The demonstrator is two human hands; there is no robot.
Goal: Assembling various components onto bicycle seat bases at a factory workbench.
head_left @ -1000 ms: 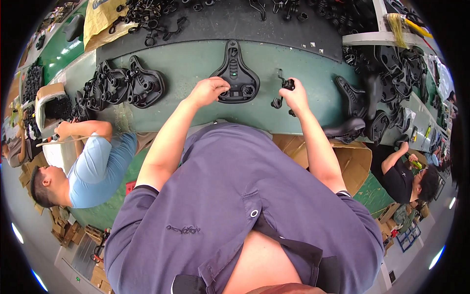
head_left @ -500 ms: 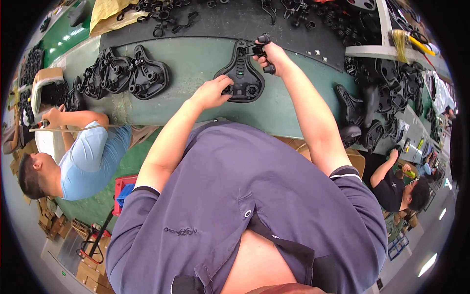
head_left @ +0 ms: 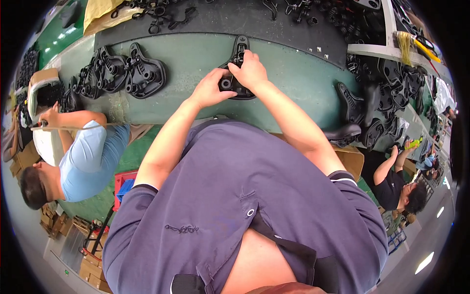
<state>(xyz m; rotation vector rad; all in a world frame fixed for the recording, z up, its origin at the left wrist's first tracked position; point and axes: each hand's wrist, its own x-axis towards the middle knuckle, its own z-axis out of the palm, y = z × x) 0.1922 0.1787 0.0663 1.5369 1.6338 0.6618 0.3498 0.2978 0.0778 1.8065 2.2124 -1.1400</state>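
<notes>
A black bicycle saddle (head_left: 241,42) lies underside up on the green bench in front of me, its narrow nose pointing away. A black bracket with round, cylinder-like ends (head_left: 225,84) sits over its wide rear part, mostly covered by my fingers. My left hand (head_left: 211,88) is curled round the left round end, thumb on the near side. Over the middle of the saddle, my right hand (head_left: 250,73) closes on the bracket; its fingertips are partly hidden. Both hands nearly touch each other.
Several similar saddles (head_left: 142,73) stand in a row to the left. More saddles (head_left: 350,105) are heaped at the right. Small black parts (head_left: 313,20) lie on a dark mat (head_left: 215,24) at the back. One co-worker (head_left: 83,161) sits left, another (head_left: 391,181) right.
My right hand has brought the bracket down and left, from beside the saddle's nose onto its rear part. My left hand has shifted slightly and now grips the bracket's left end.
</notes>
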